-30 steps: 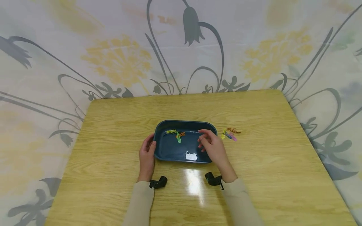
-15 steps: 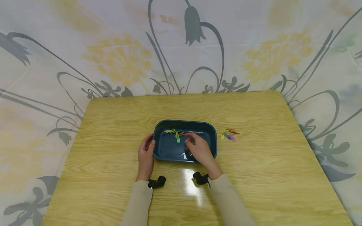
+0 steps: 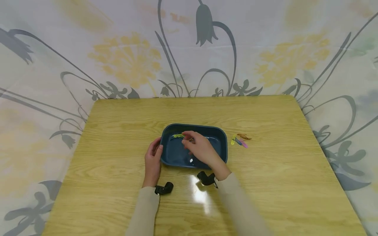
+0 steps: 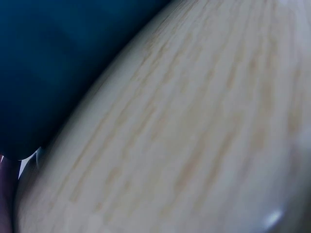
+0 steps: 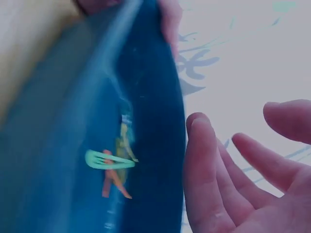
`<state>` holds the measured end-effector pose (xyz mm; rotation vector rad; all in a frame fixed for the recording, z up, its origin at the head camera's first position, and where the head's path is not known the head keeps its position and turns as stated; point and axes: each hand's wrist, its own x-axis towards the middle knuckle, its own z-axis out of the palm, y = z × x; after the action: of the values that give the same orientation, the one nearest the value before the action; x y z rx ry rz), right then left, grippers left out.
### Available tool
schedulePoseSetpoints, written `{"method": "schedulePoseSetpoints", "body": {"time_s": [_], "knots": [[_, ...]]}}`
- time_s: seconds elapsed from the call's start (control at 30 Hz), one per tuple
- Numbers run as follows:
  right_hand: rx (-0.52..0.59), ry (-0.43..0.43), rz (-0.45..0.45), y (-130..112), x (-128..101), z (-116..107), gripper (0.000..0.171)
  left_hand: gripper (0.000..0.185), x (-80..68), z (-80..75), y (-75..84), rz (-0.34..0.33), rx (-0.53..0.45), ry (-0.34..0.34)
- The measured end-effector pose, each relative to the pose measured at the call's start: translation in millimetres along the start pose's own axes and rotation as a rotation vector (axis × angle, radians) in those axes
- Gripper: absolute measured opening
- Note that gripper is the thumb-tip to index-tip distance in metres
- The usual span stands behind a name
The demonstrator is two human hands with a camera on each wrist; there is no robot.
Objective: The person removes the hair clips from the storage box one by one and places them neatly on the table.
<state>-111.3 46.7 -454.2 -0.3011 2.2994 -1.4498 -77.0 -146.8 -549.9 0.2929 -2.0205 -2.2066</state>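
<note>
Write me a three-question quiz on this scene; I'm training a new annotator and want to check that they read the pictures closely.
1. True or false: the left hand holds the left end of the tray.
2. Where do the loose clips outside the tray lie? A) on the table to the tray's right B) on the table to the tray's left C) on the near table edge
3. Fill in: the right hand is over the ____, near the green clip.

Key: 1 true; 2 A; 3 tray. The right hand's fingers are spread and hold nothing in the right wrist view.
</note>
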Motion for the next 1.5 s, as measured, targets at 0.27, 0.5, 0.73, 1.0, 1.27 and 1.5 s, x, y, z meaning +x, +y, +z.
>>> {"method": "schedulePoseSetpoints", "body": {"time_s": [0.27, 0.5, 0.73, 1.0, 1.27, 1.5], "knots": [[-0.133, -0.188, 0.046, 7.3, 37.8, -23.4, 0.04, 0.036, 4.0, -2.9, 0.2, 0.007, 0.001, 0.004], [-0.229, -0.292, 0.134, 24.6, 56.5, -28.0, 0.043, 0.036, 4.5, -1.7, -0.4, 0.012, 0.005, -0.006], [-0.159, -0.333, 0.218, 36.5, 64.8, -25.2, 0.042, 0.035, -2.0, 0.8, 12.1, -0.014, -0.017, -0.018], [-0.087, -0.285, 0.263, 48.0, 71.7, -17.5, 0.028, 0.036, -7.4, 2.3, 21.6, -0.039, 0.02, -0.024], [-0.18, -0.287, 0.244, 45.4, 68.6, -19.2, 0.022, 0.036, -5.3, 1.1, 16.5, -0.02, 0.0, -0.021], [-0.211, -0.287, 0.178, 42.0, 59.8, -26.0, 0.022, 0.036, 1.4, -2.9, -0.8, 0.011, 0.015, -0.005]]}}
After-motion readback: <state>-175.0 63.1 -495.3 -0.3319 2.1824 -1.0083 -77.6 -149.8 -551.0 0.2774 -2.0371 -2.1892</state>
